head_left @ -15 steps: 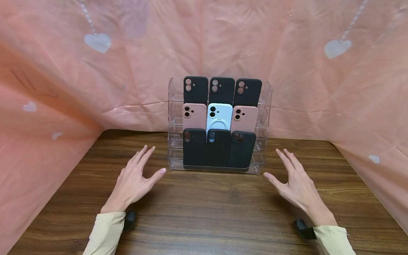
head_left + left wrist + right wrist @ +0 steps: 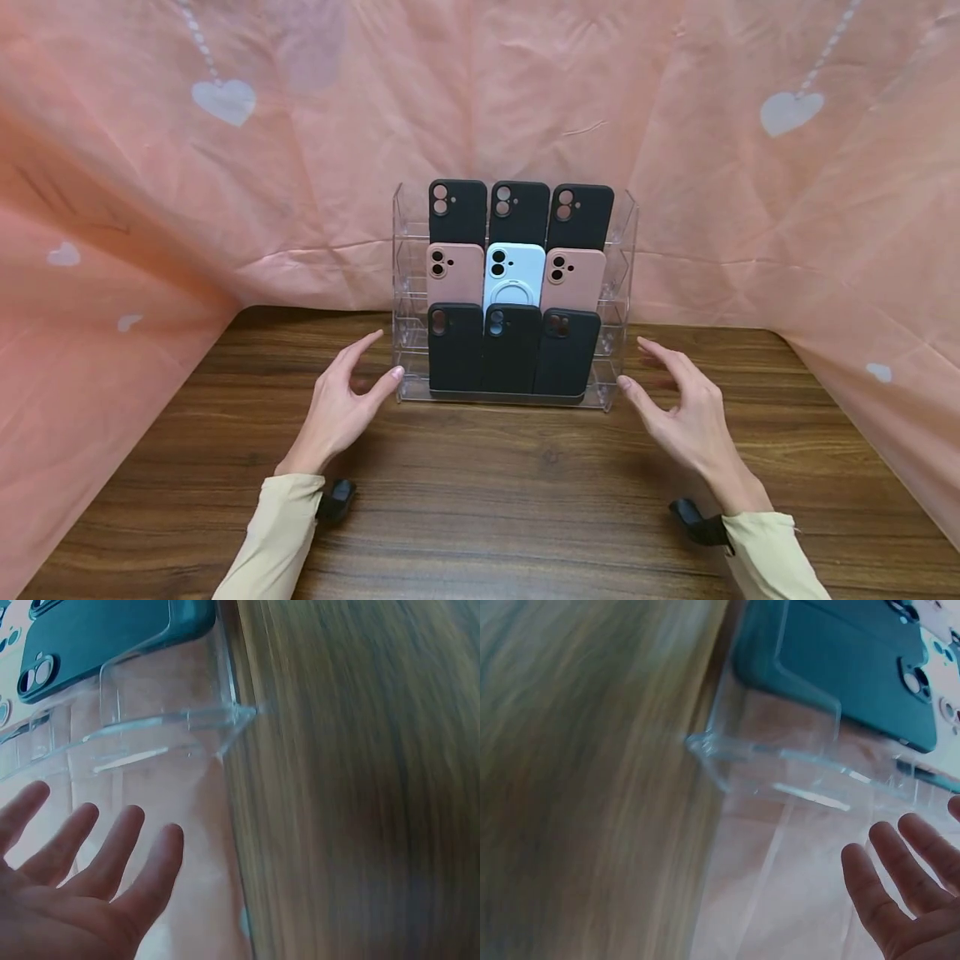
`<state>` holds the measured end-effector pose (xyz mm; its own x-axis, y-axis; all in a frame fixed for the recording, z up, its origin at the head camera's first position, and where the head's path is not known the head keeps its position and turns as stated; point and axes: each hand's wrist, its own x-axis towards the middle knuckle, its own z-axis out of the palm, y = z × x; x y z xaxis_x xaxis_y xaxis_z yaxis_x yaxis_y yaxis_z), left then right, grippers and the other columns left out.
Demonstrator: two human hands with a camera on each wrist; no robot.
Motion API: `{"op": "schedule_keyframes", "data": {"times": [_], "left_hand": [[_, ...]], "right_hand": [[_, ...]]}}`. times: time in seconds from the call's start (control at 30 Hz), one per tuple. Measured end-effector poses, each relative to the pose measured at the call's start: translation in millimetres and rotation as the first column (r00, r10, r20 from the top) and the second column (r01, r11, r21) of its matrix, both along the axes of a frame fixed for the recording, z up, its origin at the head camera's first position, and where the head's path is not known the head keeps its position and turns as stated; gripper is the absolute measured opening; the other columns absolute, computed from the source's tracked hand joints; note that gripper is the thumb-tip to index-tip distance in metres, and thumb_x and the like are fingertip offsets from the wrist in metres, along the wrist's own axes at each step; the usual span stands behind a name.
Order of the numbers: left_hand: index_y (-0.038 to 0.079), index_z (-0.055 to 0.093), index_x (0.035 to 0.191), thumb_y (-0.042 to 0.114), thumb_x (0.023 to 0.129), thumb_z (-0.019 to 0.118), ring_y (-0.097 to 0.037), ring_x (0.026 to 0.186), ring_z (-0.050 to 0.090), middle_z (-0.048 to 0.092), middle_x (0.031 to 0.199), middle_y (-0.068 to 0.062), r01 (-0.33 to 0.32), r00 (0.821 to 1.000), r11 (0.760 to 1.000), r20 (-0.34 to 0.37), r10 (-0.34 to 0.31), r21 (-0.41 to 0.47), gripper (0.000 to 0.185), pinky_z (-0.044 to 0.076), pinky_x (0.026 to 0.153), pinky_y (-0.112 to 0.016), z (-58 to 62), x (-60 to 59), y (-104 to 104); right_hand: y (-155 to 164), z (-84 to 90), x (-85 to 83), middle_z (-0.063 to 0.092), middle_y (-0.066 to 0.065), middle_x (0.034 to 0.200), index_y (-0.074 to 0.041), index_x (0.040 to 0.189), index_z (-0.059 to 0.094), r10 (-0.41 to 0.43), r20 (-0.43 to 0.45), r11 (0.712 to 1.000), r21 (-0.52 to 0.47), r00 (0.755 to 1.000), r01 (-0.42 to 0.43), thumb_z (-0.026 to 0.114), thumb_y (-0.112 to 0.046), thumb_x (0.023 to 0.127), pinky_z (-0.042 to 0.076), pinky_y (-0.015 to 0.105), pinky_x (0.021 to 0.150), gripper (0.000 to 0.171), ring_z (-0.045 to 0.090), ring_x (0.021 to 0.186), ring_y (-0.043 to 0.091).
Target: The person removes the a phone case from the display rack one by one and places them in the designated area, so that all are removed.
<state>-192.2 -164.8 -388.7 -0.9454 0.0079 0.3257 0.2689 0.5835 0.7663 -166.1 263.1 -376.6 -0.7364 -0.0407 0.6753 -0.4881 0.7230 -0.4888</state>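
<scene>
A clear tiered acrylic stand (image 2: 411, 385) holds several phone cases upright in three rows. Black cases (image 2: 459, 218) fill the top row. In the middle row a pale blue case (image 2: 525, 265) with a ring stands between a left pink case (image 2: 459, 287) and a right pink case (image 2: 581, 287). The bottom row has dark cases (image 2: 512, 354). Beside the stand's left side is my left hand (image 2: 337, 417), fingers spread and holding nothing. My right hand (image 2: 693, 421) mirrors it at the right side. Both wrist views show fingers apart from the stand; thumb contact is unclear.
The stand rests on a brown wood-grain table (image 2: 495, 517) near its back edge. A pink cloth (image 2: 315, 167) printed with pale hearts hangs behind and along both sides. Each wrist wears a black strap, the left strap (image 2: 337, 502) and the right strap (image 2: 697, 525).
Both hands have moved inward toward the stand's sides, the left to the right and the right to the left. Their fingers have bent a little. The cases have stayed in place.
</scene>
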Motion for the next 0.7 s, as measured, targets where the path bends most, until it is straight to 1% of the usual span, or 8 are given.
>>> {"op": "schedule_keyframes", "data": {"times": [0.07, 0.17, 0.23, 0.37, 0.43, 0.53, 0.6, 0.7], "left_hand": [[0.03, 0.051, 0.149, 0.044, 0.094, 0.072, -0.032, 0.125, 0.062, 0.055, 0.149, -0.005, -0.002, 1.0, 0.998, 0.009, 0.002, 0.063, 0.061, 0.058, 0.099, -0.053, -0.6, -3.3, 3.2], [0.027, 0.053, 0.148, 0.04, 0.094, 0.073, -0.029, 0.124, 0.065, 0.057, 0.148, -0.006, -0.004, 1.0, 0.991, 0.013, 0.002, 0.135, 0.059, 0.059, 0.099, -0.051, -1.1, -7.6, 6.9], [0.025, 0.054, 0.147, 0.039, 0.094, 0.073, -0.029, 0.123, 0.067, 0.059, 0.146, -0.007, -0.007, 1.0, 0.987, 0.009, 0.006, 0.16, 0.057, 0.06, 0.098, -0.05, -0.9, -10.0, 8.8], [0.026, 0.056, 0.144, 0.037, 0.095, 0.073, -0.026, 0.119, 0.07, 0.062, 0.142, -0.005, -0.016, 1.0, 0.983, 0.004, 0.016, 0.181, 0.054, 0.061, 0.094, -0.046, 0.5, -12.9, 12.5], [0.028, 0.057, 0.143, 0.037, 0.095, 0.073, -0.024, 0.117, 0.071, 0.063, 0.139, -0.004, -0.021, 1.0, 0.982, 0.008, 0.02, 0.19, 0.052, 0.062, 0.089, -0.04, 1.1, -14.1, 13.9], [0.029, 0.058, 0.142, 0.037, 0.095, 0.072, -0.023, 0.116, 0.071, 0.064, 0.137, -0.002, -0.019, 1.0, 0.977, 0.014, 0.016, 0.213, 0.05, 0.06, 0.082, -0.026, 1.7, -16.4, 16.2], [0.029, 0.059, 0.142, 0.036, 0.095, 0.072, -0.023, 0.115, 0.071, 0.065, 0.136, -0.002, -0.016, 1.0, 0.973, 0.014, 0.013, 0.228, 0.049, 0.058, 0.081, -0.022, 2.5, -17.5, 17.7], [0.026, 0.06, 0.14, 0.034, 0.096, 0.072, -0.023, 0.113, 0.072, 0.066, 0.132, -0.004, -0.02, 1.0, 0.969, 0.006, 0.019, 0.247, 0.047, 0.056, 0.082, -0.019, 3.8, -19.3, 20.0]], "right_hand": [[-3.4, 3.4, -2.3, 0.073, 0.012, 0.113, -0.015, 0.137, 0.065, 0.019, -0.015, 0.999, -0.039, 1.0, -0.019, 0.082, -0.006, 0.083, 0.049, 0.001, 0.082, 0.057, 0.065, 0.099, -0.004], [-8.8, 8.9, -5.4, 0.074, 0.014, 0.112, -0.013, 0.136, 0.066, 0.052, -0.003, 0.994, -0.095, 0.999, -0.052, 0.081, -0.003, 0.084, 0.052, 0.003, 0.08, 0.054, 0.065, 0.099, -0.009], [-12.1, 12.0, -7.3, 0.074, 0.013, 0.112, -0.011, 0.135, 0.065, 0.074, 0.019, 0.989, -0.132, 0.997, -0.071, 0.08, -0.002, 0.086, 0.053, 0.004, 0.08, 0.052, 0.066, 0.1, -0.006], [-17.0, 15.6, -10.7, 0.073, -0.002, 0.11, -0.01, 0.135, 0.065, 0.091, 0.072, 0.982, -0.174, 0.993, -0.078, 0.078, -0.004, 0.088, 0.055, 0.006, 0.079, 0.049, 0.069, 0.098, -0.002], [-19.2, 16.2, -12.8, 0.072, -0.004, 0.11, -0.01, 0.136, 0.064, 0.095, 0.095, 0.981, -0.179, 0.991, -0.077, 0.077, -0.006, 0.09, 0.055, 0.006, 0.078, 0.048, 0.068, 0.097, -0.003], [-22.2, 16.8, -15.9, 0.074, 0.007, 0.111, -0.01, 0.136, 0.063, 0.1, 0.12, 0.979, -0.187, 0.988, -0.077, 0.076, -0.006, 0.091, 0.054, 0.005, 0.077, 0.047, 0.066, 0.095, -0.01], [-24.5, 17.7, -17.7, 0.073, 0.015, 0.112, -0.01, 0.137, 0.063, 0.106, 0.132, 0.978, -0.193, 0.986, -0.079, 0.076, -0.007, 0.091, 0.054, 0.004, 0.077, 0.048, 0.064, 0.094, -0.013], [-27.4, 18.5, -19.8, 0.073, 0.017, 0.112, -0.012, 0.138, 0.062, 0.103, 0.142, 0.98, -0.185, 0.984, -0.076, 0.076, -0.009, 0.092, 0.054, 0.004, 0.077, 0.049, 0.063, 0.093, -0.015]]}}
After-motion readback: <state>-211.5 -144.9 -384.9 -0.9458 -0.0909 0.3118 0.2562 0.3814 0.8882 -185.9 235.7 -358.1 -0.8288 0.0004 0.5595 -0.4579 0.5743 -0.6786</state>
